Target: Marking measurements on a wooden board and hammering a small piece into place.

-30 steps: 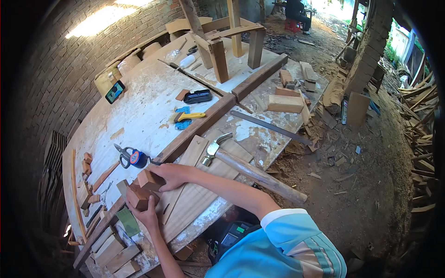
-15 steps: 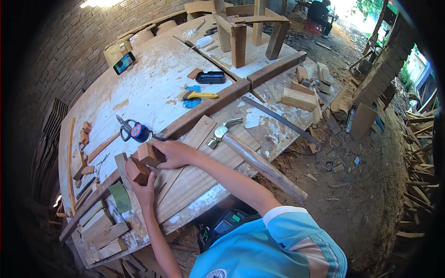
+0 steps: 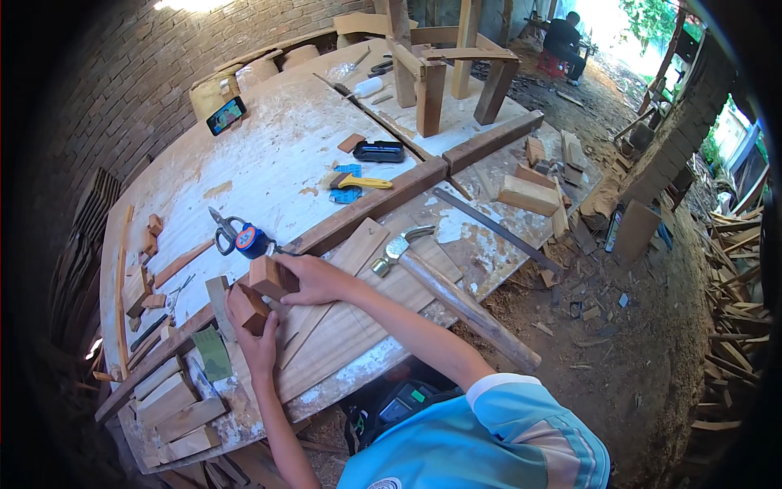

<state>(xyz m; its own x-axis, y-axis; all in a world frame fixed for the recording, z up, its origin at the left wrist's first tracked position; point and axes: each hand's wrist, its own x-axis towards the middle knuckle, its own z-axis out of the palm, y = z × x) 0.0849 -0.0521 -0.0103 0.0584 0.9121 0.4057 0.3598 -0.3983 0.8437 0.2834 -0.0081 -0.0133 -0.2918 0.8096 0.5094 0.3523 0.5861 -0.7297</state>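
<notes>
My left hand (image 3: 258, 344) is closed around a short reddish-brown wooden block (image 3: 248, 310), thumb along its near side. Just to the right and a little farther off, my right hand (image 3: 316, 279) grips a second wooden block (image 3: 269, 275) of similar colour. The two blocks are close together above the bench's dark wooden rail; whether they touch I cannot tell. Beyond them lie scissors (image 3: 226, 232) and a round blue tape measure (image 3: 252, 240). Under my right forearm is a wide pale board (image 3: 350, 318), and a hammer (image 3: 444, 285) rests to its right.
A yellow-handled brush (image 3: 365, 182), a black case (image 3: 379, 151) and a propped phone (image 3: 226, 116) are on the white bench top (image 3: 277, 163). Offcuts (image 3: 167, 399) lie at the near left. A wooden frame with legs (image 3: 430, 102) stands at the back. One person (image 3: 562, 41) sits far off.
The view has shifted slightly, so the bench things appear a little to the right and lower. Both hands keep their hold on the blocks, with hardly any movement against the bench.
</notes>
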